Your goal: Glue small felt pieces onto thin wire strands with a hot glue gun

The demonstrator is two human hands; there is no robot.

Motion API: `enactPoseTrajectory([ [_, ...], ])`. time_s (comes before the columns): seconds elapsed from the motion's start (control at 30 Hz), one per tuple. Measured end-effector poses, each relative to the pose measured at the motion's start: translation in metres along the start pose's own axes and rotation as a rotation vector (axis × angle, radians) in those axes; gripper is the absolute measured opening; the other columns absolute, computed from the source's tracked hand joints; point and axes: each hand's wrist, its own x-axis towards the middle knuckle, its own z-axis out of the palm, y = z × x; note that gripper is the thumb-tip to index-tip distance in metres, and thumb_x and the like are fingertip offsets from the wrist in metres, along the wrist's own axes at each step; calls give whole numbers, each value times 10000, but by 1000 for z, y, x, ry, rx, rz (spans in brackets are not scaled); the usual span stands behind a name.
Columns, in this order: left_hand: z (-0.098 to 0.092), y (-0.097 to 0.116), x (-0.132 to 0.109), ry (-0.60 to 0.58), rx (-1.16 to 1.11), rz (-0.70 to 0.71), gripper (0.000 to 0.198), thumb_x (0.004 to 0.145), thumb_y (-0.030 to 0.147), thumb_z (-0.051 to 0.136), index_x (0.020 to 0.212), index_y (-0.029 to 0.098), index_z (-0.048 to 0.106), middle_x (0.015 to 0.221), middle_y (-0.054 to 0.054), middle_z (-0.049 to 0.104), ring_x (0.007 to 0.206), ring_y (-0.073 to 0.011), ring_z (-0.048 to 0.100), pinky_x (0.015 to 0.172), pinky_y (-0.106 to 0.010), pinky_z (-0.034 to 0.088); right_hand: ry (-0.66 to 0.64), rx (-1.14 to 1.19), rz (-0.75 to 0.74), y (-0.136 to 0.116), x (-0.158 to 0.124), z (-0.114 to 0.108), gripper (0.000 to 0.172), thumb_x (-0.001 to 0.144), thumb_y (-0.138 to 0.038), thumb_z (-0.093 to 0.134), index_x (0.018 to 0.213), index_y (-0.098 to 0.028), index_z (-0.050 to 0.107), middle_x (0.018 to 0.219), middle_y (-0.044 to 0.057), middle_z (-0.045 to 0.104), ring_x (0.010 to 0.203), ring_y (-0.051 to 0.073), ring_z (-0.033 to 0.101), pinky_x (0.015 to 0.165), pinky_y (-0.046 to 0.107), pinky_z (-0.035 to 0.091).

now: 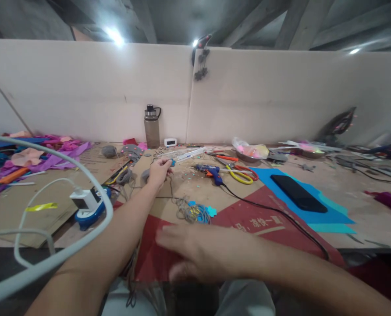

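Observation:
My left hand [161, 172] reaches over the cardboard, thumb and fingers pinched on a small blue piece [173, 163]; a grey cord hangs down beside it. My right hand [192, 249] is blurred by motion over the red part of the cardboard [152, 259], near its front edge. Its fingers look stretched out with the thumb apart, and I see nothing in it. Between the hands lies a loose tangle of grey cord [190, 211] with blue flower-shaped cutouts [211, 211] around it. Behind that rests a blue glue gun [211, 171], its black cable running to the right.
Scissors with yellow handles [241, 176] lie beside the glue gun. A black phone [299, 193] rests on blue sheets [268, 175]. A bottle [152, 129] stands at the back. On the left are a power strip [92, 215] and a white cable loop [108, 206] close to my left arm.

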Motion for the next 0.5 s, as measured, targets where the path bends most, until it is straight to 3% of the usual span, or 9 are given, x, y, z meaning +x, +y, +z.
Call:
enactPoseTrajectory([
  [0.1, 2, 0, 0, -7, 27, -2, 210, 657, 346, 650, 700, 148, 596, 478, -4, 554, 362, -69, 440, 364, -173, 270, -201, 195, -25, -15, -23, -10, 310, 891, -309, 482, 1137, -168, 607, 1037, 58, 670, 951, 121, 605, 842, 196, 429],
  [0.23, 2, 2, -1, -21, 60, -10, 201, 677, 345, 627, 732, 152, 609, 457, -3, 549, 340, -61, 404, 359, -166, 259, 33, 299, 53, -14, -29, -35, 287, 923, -284, 406, 1006, -168, 656, 889, 33, 683, 815, 97, 618, 764, 193, 452],
  [0.33, 1, 3, -2, -7, 69, -19, 202, 674, 347, 626, 733, 155, 608, 450, 0, 543, 337, -62, 399, 353, -164, 255, 132, 202, 85, -6, -19, -34, 252, 901, -250, 443, 1034, -176, 643, 1006, 43, 662, 928, 120, 595, 852, 236, 438],
  [0.4, 0, 2, -2, -1, 67, -10, 201, 669, 346, 628, 721, 153, 606, 450, -1, 541, 343, -65, 408, 351, -165, 259, 20, 167, -2, -6, -16, -24, 245, 869, -209, 492, 1067, -180, 633, 1096, 46, 639, 1023, 129, 569, 902, 234, 417],
  [0.5, 0, -1, 0, 1, 65, -5, 214, 663, 355, 636, 721, 151, 611, 457, -6, 546, 341, -68, 410, 343, -168, 248, -273, 158, -149, -15, -23, -4, 252, 844, -193, 508, 1049, -248, 645, 1046, -1, 659, 932, 102, 611, 789, 187, 464],
])
